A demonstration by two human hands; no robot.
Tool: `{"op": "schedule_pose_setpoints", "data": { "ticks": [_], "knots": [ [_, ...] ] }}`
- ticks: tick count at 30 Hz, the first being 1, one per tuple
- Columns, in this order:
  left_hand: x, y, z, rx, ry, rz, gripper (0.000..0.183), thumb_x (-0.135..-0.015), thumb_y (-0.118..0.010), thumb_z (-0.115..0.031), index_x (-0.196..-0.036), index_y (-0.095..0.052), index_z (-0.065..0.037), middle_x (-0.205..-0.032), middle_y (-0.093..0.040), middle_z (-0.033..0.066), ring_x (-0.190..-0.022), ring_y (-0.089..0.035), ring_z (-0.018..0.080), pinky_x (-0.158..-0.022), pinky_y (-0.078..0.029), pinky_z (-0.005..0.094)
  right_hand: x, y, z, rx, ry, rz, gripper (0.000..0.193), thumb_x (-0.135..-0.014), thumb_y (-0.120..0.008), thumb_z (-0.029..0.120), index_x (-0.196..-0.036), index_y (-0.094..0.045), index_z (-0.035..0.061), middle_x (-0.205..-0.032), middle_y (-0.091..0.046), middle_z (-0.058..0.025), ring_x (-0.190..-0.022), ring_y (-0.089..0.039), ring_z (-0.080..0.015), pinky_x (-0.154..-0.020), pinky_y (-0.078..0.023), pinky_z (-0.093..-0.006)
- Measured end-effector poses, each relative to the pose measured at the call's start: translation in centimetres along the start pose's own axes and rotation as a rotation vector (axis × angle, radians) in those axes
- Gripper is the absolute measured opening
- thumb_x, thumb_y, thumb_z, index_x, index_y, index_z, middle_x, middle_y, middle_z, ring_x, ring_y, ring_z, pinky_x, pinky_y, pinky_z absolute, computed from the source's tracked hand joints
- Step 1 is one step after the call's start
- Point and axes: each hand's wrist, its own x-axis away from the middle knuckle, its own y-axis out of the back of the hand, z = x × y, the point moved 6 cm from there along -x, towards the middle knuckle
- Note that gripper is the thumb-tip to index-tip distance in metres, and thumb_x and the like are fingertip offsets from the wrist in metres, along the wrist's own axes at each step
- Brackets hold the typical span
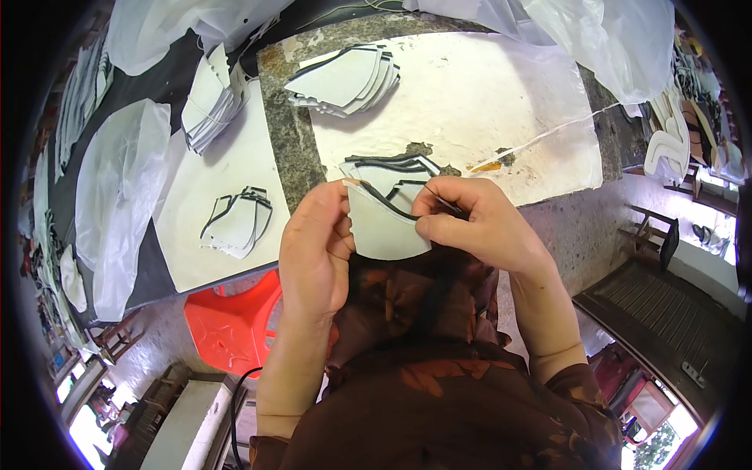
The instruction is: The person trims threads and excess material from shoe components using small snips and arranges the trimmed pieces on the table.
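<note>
Between my two hands is a pale curved fabric piece (385, 231) with a black strip along its upper edge. My left hand (316, 247) pinches its left corner between thumb and fingers. On the other side, my right hand (479, 223) grips the black edge, thumb in front and fingers curled behind. Just beyond the held piece, similar black-edged pieces (389, 165) lie on the table, partly hidden by it. A small fanned group of black-edged pieces (237, 223) rests to the left of my left hand.
Farther off lies a stack of white pieces (348, 82), and a tied bundle (210, 113) is left of it. White sheets (501, 98) cover parts of the table. Clear plastic bags (121, 204) lie around the edges. A red plastic stool (227, 325) stands below the table's left front edge.
</note>
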Motion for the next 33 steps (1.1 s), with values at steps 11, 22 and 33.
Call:
{"op": "schedule_pose_setpoints", "data": {
  "ticks": [11,22,33],
  "knots": [
    [0.5,-0.1,0.5,-0.182,-0.072,-0.11,0.019,-0.1,-0.067,-0.002,-0.116,-0.056,-0.003,-0.103,-0.074,0.0166,-0.091,-0.07,0.0162,-0.082,-0.058,0.029,0.5,-0.8,-0.2,-0.121,-0.003,0.072,0.017,-0.091,-0.072,0.016,-0.093,-0.067,0.0006,-0.081,-0.059,0.0043,-0.076,-0.049,-0.0037,-0.068,-0.041,-0.0231],
    [0.1,0.9,0.7,0.022,-0.027,-0.057,0.011,-0.104,-0.063,-0.012,-0.101,-0.063,-0.002,-0.099,-0.072,0.0124,-0.095,-0.073,0.0244,-0.086,-0.059,0.0372,0.4,-0.6,-1.4,-0.106,0.06,0.026,0.012,-0.092,-0.071,0.011,-0.096,-0.067,0.001,-0.083,-0.059,0.0045,-0.078,-0.052,-0.0037,-0.07,-0.042,-0.0228],
    [1.1,-0.5,1.6,-0.198,0.051,-0.026,0.03,-0.093,-0.074,0.001,-0.117,-0.057,-0.005,-0.107,-0.072,0.0157,-0.099,-0.072,0.0237,-0.091,-0.06,0.0385,1.2,-0.6,-0.3,-0.003,0.098,-0.008,0.017,-0.09,-0.071,0.014,-0.098,-0.068,-0.0007,-0.08,-0.06,0.0009,-0.077,-0.05,-0.0057,-0.07,-0.045,-0.0256]
  ]
}}
